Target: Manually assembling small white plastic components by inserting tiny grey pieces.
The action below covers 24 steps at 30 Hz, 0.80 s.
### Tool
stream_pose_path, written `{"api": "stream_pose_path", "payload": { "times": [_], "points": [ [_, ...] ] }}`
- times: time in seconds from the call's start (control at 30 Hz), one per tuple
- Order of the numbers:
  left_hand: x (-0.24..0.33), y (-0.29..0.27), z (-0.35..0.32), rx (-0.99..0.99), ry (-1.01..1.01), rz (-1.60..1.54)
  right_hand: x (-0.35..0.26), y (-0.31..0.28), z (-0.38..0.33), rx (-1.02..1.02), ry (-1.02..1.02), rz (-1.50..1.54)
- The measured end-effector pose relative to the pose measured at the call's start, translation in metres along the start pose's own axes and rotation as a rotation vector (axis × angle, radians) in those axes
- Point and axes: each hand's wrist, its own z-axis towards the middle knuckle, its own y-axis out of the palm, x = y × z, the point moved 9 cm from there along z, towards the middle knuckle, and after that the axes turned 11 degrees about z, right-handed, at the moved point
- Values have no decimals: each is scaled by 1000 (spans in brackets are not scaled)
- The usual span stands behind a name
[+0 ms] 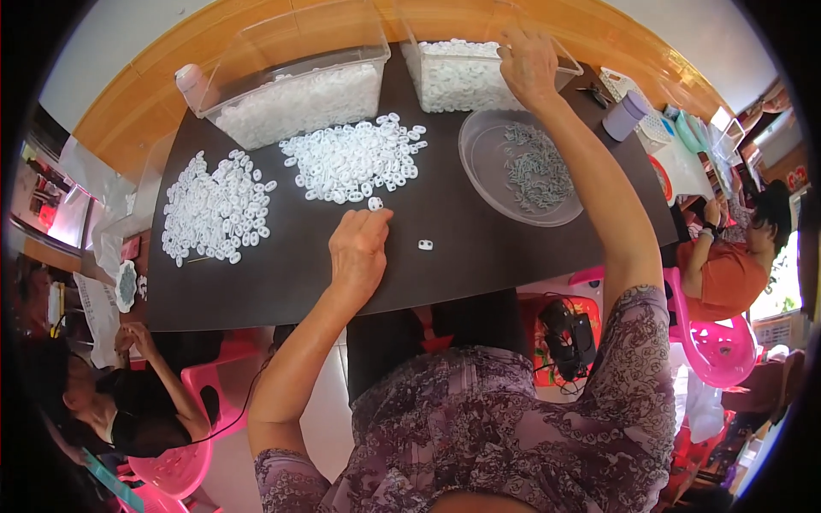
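Nearest the camera is the person's patterned purple top, with both bare forearms reaching forward over a dark surface (479, 256). Their left hand (359, 248) rests on the surface with fingers curled narrow and tips pinched together; whether a piece sits between them I cannot tell. Just beyond those fingertips lies 1 loose white ring (375, 203), and another single white piece (425, 245) lies to the right, a little apart. Right past the first ring spreads the middle heap of white rings (355, 160), with a second heap (214, 209) well to the left.

The right hand (528, 64) is stretched far out, fingers bent over the rim of the right clear bin (566, 64) full of white rings; its grip is hidden from here, so I cannot tell what it holds. A left clear bin (295, 90) is also filled with white pieces. Between the right arm and the heaps sits a round clear bowl (479, 171) holding small grey parts (534, 171).

Judging from this, picking goes best by taking 1 ring at a time from the heap's near edge with a light fingertip pinch, keeping the wrist low so neighbours are not scattered, and lifting the far hand clear of the bin wall without tipping it.
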Motion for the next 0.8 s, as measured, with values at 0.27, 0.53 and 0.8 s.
{"api": "stream_pose_path", "payload": {
  "times": [0.27,0.53,0.8],
  "points": [
    [60,17,-2,-164,186,-50,-44,-47,-42,13,-47,404],
    [51,30,-8,-221,142,-20,-69,-80,-91,-120,38,557],
    [21,31,-44,-341,-714,-1183,-139,-81,-161,-347,350,1068]
  ]
}}
